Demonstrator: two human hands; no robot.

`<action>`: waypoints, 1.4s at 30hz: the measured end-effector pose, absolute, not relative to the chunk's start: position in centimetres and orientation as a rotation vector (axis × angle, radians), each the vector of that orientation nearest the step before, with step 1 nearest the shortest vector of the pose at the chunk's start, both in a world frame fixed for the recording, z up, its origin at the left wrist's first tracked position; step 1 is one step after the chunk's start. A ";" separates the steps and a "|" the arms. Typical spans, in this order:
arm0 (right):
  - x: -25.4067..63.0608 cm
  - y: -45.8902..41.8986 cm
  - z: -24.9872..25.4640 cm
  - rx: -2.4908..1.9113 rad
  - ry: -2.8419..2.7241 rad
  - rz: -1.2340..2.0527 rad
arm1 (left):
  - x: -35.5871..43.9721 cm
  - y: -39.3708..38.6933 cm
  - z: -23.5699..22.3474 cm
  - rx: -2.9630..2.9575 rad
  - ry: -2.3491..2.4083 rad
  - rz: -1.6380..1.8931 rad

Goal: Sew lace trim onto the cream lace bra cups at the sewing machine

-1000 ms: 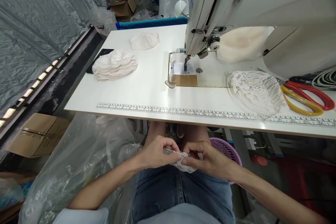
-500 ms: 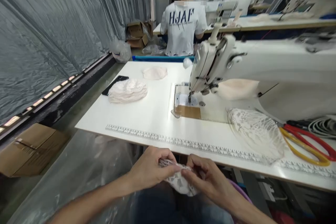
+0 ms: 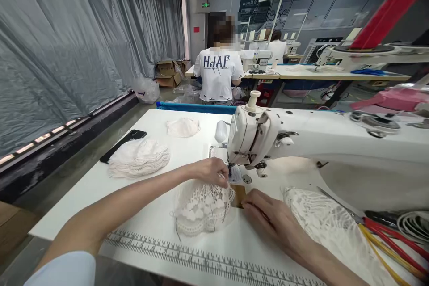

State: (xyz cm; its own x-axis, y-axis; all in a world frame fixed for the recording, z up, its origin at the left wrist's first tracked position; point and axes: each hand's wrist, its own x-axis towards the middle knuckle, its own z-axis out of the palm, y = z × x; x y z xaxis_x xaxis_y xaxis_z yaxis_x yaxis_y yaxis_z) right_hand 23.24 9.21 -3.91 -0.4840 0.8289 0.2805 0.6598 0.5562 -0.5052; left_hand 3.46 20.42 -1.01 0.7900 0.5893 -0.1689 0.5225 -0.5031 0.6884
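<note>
My left hand (image 3: 211, 171) pinches the upper edge of a cream lace piece (image 3: 203, 208) just left of the presser foot (image 3: 230, 170). The lace lies spread on the white tabletop, scalloped edge toward me, with dark thread ends hanging from it. My right hand (image 3: 273, 214) is closed, thumb and fingertips together over the brown plate (image 3: 238, 195) in front of the needle area; what they pinch, if anything, is too small to make out. The white sewing machine (image 3: 250, 138) stands just beyond both hands.
Left on the table are stacked lace pieces (image 3: 139, 157), a black phone (image 3: 122, 144) and a pale fabric piece (image 3: 182, 127). More lace (image 3: 318, 216) and red- and yellow-handled scissors (image 3: 385, 237) lie right. A printed ruler (image 3: 201, 259) runs along the front. A co-worker (image 3: 219, 73) sits ahead.
Both hands have come up from my lap onto the table, bringing the lace piece beside the presser foot. The right hand has parted from the left. My view has tilted upward.
</note>
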 end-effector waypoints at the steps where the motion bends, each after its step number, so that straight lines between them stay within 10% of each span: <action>1: 23.6 9.6 -4.0 -1.123 -2.351 0.392 | 3.6 20.6 -1.2 2.201 0.813 0.095; 10: 23.4 10.7 -4.9 -0.883 -2.549 0.020 | 4.6 21.9 -1.1 2.334 0.776 -0.103; 18: 23.2 10.1 -4.8 -0.941 -2.511 0.080 | 3.3 20.3 -2.8 2.617 1.405 0.516; 42: 23.3 11.1 -5.8 -1.042 -2.477 -0.187 | 3.3 18.9 -4.6 3.017 0.979 0.516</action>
